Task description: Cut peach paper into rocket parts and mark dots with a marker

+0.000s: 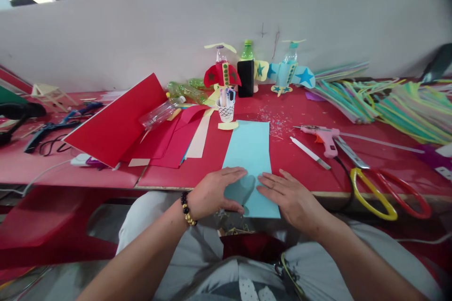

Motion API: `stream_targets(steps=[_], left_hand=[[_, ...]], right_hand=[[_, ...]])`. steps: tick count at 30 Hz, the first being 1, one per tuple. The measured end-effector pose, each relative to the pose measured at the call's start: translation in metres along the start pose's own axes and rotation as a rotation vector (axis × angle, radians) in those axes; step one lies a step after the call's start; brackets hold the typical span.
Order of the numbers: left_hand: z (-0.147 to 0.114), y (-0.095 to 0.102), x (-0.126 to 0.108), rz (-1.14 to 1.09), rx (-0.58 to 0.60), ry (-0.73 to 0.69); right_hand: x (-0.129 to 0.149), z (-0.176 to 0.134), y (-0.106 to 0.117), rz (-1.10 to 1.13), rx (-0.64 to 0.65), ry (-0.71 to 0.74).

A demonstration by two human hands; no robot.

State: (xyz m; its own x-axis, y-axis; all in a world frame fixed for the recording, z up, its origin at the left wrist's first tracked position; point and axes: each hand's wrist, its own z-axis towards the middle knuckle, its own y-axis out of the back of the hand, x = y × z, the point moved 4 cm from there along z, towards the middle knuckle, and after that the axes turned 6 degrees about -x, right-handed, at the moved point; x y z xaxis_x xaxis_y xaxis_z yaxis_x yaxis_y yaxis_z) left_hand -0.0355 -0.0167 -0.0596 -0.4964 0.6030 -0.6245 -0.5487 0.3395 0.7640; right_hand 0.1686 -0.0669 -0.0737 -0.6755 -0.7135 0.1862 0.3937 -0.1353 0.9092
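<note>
A light blue sheet of paper [249, 146] lies lengthwise on the red table, its near end reaching past the table's front edge. On its left side rests my left hand [215, 190], thumb and fingers apart, with a beaded bracelet at the wrist. My right hand [287, 195] lies over the right side of the sheet, fingers stretched out toward the middle. Neither hand is closed around anything. Just beyond the sheet's far end are a small cream paper piece [228, 125] and a patterned cup [226, 112] holding pens.
To the right lie a white pen [310, 153], a pink glue gun [326, 138] and large scissors [374, 193]. Red boards [120, 117], coloured papers and plastic bottles [162, 112] are at left. Bottle airplanes [287, 73] and a black phone [246, 78] stand at the back.
</note>
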Motion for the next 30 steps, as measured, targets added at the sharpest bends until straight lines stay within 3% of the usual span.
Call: stream_targets(steps=[3,7,12,19,24,30], left_hand=[[0.0,0.001,0.002,-0.044,-0.027,-0.012],[-0.001,0.002,0.003,-0.104,-0.06,0.006],[-0.008,0.012,0.004,-0.254,-0.291,0.282],[-0.01,-0.004,-0.007,-0.811,-0.195,0.444],[-0.007,-0.008,-0.004,-0.852,-0.349,0.374],[-0.014,-0.004,-0.002,-0.757,-0.354,0.212]], right_hand=[[-0.006,-0.002,0.009,0.192,-0.102,-0.033],[-0.011,0.0,0.022,0.499,-0.211,-0.27],[-0.011,0.003,0.031,0.816,-0.396,-0.636],[-0.006,0.013,0.01,1.402,-0.492,-0.811],[-0.006,0.022,-0.003,1.467,-0.474,-0.917],[-0.02,0.021,0.001,1.396,-0.542,-0.917]])
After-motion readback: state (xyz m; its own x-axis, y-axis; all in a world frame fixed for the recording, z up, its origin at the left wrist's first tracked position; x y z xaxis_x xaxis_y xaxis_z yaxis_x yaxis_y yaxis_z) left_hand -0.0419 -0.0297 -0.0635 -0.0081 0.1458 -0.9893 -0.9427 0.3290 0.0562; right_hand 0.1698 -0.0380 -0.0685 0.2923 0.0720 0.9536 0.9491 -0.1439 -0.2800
